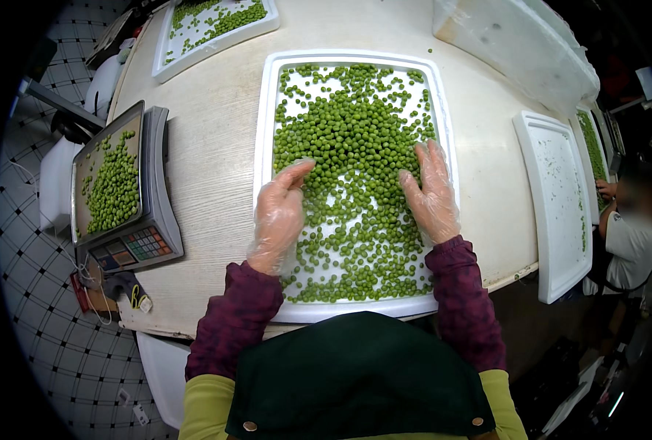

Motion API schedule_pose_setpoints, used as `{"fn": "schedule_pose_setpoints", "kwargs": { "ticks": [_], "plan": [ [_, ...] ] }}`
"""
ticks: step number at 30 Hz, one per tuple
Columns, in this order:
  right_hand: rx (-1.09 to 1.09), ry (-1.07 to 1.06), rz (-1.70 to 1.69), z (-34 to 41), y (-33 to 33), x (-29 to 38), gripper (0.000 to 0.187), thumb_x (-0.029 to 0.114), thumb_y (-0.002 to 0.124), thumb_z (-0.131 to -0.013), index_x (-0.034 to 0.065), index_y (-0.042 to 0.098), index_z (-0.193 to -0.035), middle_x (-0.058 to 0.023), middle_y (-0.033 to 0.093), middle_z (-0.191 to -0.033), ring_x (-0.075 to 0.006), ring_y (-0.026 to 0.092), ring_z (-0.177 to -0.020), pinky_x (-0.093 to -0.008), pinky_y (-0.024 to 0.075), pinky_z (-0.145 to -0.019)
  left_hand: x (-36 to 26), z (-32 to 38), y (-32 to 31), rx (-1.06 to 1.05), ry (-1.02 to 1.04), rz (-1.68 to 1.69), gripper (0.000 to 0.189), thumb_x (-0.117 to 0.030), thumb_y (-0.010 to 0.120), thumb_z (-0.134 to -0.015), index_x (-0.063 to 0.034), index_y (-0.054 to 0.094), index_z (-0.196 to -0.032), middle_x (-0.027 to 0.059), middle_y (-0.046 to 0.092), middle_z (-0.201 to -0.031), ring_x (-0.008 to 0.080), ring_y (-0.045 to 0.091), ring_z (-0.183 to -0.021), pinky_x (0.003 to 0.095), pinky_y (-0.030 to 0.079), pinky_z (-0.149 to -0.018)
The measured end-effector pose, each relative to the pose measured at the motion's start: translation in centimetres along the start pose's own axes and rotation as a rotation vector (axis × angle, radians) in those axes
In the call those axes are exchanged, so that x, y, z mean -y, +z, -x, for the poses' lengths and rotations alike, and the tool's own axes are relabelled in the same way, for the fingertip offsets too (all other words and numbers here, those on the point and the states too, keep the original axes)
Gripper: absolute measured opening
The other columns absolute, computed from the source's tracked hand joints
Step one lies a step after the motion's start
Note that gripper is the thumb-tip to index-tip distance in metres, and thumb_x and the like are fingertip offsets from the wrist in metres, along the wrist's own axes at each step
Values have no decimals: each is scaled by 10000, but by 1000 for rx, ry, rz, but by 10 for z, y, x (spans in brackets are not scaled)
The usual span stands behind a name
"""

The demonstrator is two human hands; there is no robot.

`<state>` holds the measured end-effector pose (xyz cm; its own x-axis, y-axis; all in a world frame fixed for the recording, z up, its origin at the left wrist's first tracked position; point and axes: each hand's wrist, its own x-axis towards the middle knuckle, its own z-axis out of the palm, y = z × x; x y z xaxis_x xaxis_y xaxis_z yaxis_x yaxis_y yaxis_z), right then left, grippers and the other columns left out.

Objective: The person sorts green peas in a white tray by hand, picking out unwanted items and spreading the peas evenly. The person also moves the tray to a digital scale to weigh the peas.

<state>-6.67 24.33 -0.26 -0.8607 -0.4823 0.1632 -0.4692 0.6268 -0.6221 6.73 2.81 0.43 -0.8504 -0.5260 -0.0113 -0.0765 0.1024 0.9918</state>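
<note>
Before me lies a white foam tray (448,137) spread with green peas (353,129), heaped thickest towards its far half and scattered thinly nearer me. My left hand (282,212), in a clear plastic glove, is over the tray's left side, fingers pointing inward at the edge of the heap. My right hand (431,192), gloved the same way, is at the right side with thumb and fingers apart beside the peas. Neither hand shows peas gripped in it. Some white tray bottom shows between the loose peas.
On the left stands a digital scale (155,181) with peas (114,190) on its metal pan. Another foam tray (216,47) of peas is at the far left. A clear plastic bag (515,47) lies far right, near a foam tray (551,165) with pea bits. A person (631,247) works beyond.
</note>
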Motion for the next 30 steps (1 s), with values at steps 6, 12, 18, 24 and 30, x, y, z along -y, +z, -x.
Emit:
{"fn": "schedule_pose_setpoints", "kwargs": {
  "ticks": [6, 12, 18, 24, 30],
  "plan": [
    [65, -112, 362, 14, 38, 14, 615, 321, 569, -933, -40, 400, -1401, -297, 319, -1476, -429, 262, -1406, -521, 183, -1160, 25, -1, 35, 5, 308, -737, 429, -75, 505, -939, -17, 481, -1363, 216, 346, -1497, 384, 313, -1396, 440, 272, -1148],
    [301, -310, -9, 53, 21, 46, 540, 181, 658, -854, -16, 477, -1323, -263, 391, -1433, -438, 328, -1365, -538, 247, -1132, 17, 18, 40, 258, 356, -488, 355, -32, 502, -928, -8, 558, -1277, 217, 495, -1380, 379, 441, -1316, 429, 356, -1097],
    [123, -158, -315, 74, -31, 42, 287, 74, 637, -856, -22, 620, -1127, -225, 597, -1241, -370, 547, -1213, -414, 429, -1039, 11, -23, 29, 138, 446, -660, 338, -144, 481, -972, -13, 566, -1272, 240, 501, -1365, 402, 444, -1303, 451, 358, -1099],
    [-196, 391, -705, 97, -54, 5, 247, 54, 521, -962, -40, 608, -1173, -160, 580, -1296, -231, 508, -1253, -354, 350, -1098, 14, -41, 51, 224, 491, -990, 519, -326, 513, -971, -47, 441, -1402, 205, 371, -1479, 417, 264, -1403, 547, 213, -1149],
    [-297, 492, -683, 123, -56, -24, 255, 51, 526, -964, -53, 592, -1188, -152, 565, -1302, -217, 508, -1235, -336, 362, -1081, -2, 8, 72, 599, 624, -1033, 581, -347, 597, -907, -50, 454, -1386, 180, 380, -1476, 391, 311, -1377, 552, 240, -1135]
  ]
}}
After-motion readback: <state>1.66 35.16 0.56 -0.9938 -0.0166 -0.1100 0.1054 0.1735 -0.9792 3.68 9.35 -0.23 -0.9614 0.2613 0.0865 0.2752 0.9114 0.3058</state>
